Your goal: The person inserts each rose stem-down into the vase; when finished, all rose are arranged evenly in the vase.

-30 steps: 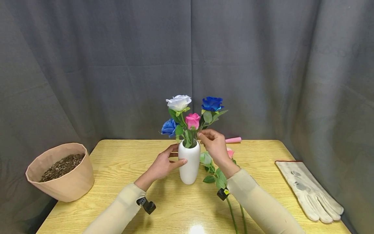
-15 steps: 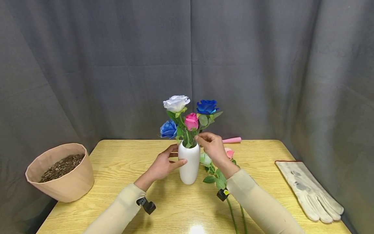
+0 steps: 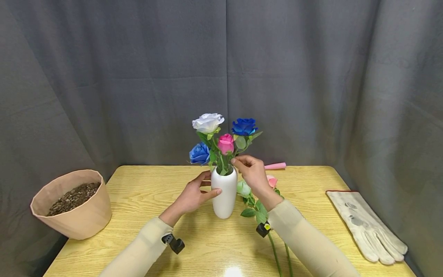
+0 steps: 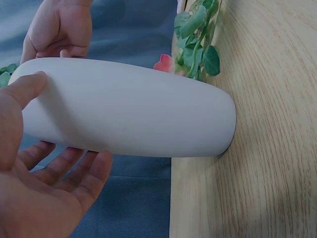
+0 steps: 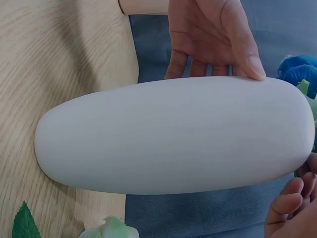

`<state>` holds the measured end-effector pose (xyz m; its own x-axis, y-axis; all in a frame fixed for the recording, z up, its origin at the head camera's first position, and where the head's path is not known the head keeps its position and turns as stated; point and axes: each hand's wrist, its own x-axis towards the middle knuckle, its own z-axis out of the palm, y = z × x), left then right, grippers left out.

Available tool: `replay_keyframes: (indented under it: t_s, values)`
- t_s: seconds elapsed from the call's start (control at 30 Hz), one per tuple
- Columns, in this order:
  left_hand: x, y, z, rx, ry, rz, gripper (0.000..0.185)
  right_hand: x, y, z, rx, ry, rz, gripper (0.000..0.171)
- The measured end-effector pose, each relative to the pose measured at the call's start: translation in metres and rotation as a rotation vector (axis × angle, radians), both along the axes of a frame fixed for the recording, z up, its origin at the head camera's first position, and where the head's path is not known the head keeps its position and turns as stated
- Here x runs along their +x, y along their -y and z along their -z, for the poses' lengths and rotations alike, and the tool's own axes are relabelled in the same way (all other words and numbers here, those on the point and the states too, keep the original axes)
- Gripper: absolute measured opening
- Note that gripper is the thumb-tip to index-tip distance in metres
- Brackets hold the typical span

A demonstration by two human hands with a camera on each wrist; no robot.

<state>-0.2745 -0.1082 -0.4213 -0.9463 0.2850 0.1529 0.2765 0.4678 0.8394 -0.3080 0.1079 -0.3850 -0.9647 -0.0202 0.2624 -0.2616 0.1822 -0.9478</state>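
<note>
A white vase (image 3: 224, 200) stands upright on the table, and my left hand (image 3: 194, 194) holds its upper left side, thumb in front and fingers behind. At its mouth my right hand (image 3: 254, 173) pinches the stem of the dark blue rose (image 3: 244, 126), which leans to the right. Also in the vase are a white rose (image 3: 208, 123), a pink rose (image 3: 226, 143) and a lighter blue rose (image 3: 199, 153). The left wrist view shows the thumb and fingertips on either side of the vase (image 4: 133, 109). Fingers of the right hand (image 5: 292, 203) curl beside the rim in the right wrist view.
On the table (image 3: 200, 246), a pale green-white rose (image 3: 243, 188) and a light pink rose (image 3: 272, 181) lie partly under the right forearm. A pink rod-like object (image 3: 275, 166) lies at the back edge. A soil-filled pot (image 3: 77, 219) stands left, a work glove (image 3: 367, 227) right.
The dark blue rose has shifted left and slightly down, my right hand moving a little left with it. The white rose tilts slightly further left. My left hand stays on the vase.
</note>
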Motion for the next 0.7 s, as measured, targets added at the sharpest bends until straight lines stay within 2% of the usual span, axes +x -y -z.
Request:
replay_keyframes:
  t_s: [0.37, 0.7]
  values:
    - [0.0008, 0.0009, 0.0007, -0.013, 0.009, 0.001, 0.073, 0.0001, 0.001, 0.0016, 0.01, 0.026, -0.051, 0.021]
    - [0.0007, 0.0008, 0.0042, -0.022, 0.028, 0.011, 0.08, -0.0002, -0.0019, -0.0001, 0.013, 0.06, -0.071, 0.025]
